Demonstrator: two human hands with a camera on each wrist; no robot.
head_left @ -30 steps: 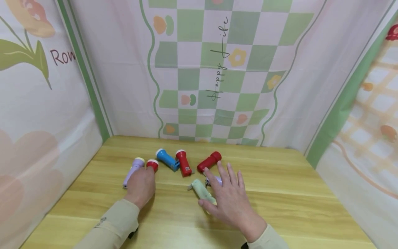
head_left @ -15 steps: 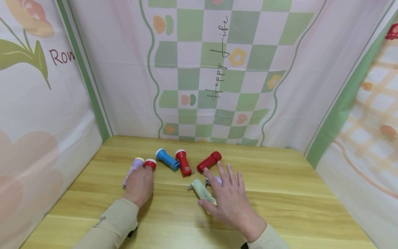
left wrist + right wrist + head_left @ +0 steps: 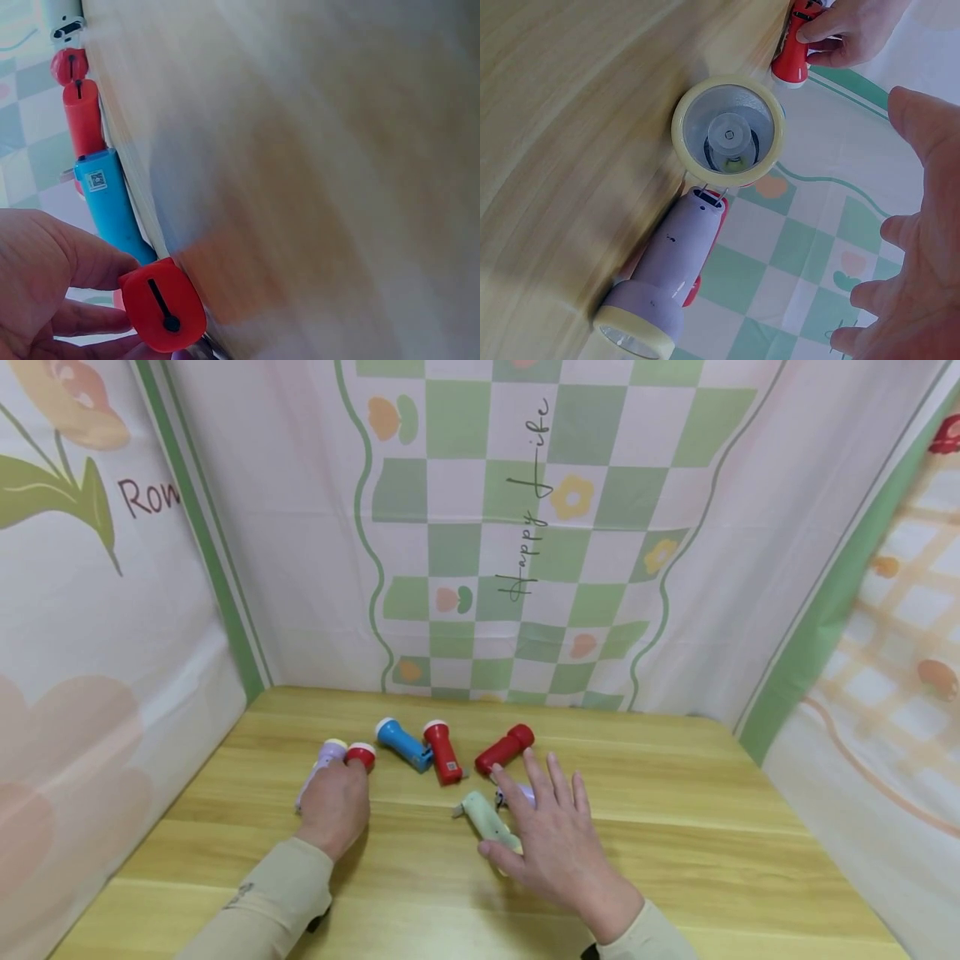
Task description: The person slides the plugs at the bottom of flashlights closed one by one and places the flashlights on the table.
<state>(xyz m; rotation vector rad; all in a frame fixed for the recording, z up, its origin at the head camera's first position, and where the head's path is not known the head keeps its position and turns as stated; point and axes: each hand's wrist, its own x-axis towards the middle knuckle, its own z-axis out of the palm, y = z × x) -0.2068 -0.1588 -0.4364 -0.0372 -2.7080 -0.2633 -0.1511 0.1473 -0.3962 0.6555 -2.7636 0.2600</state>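
Seven torches (image 3: 403, 744), one bench (image 3: 690, 810). Red torch (image 3: 163, 306): bench's ten o'clock, pinched by the left hand (image 3: 335, 808); likely best settled softly, parallel with the lilac torch (image 3: 322, 766) at its nine o'clock. Right hand (image 3: 557, 850): fingers spread, holding nothing, near the green torch (image 3: 486, 818).

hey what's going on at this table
A person's left hand grips a red flashlight beside a lilac flashlight. Their right hand is spread and holds nothing, near a pale green flashlight and a second lilac flashlight. Also lying on the table are a blue flashlight, a second red flashlight and a third red flashlight.
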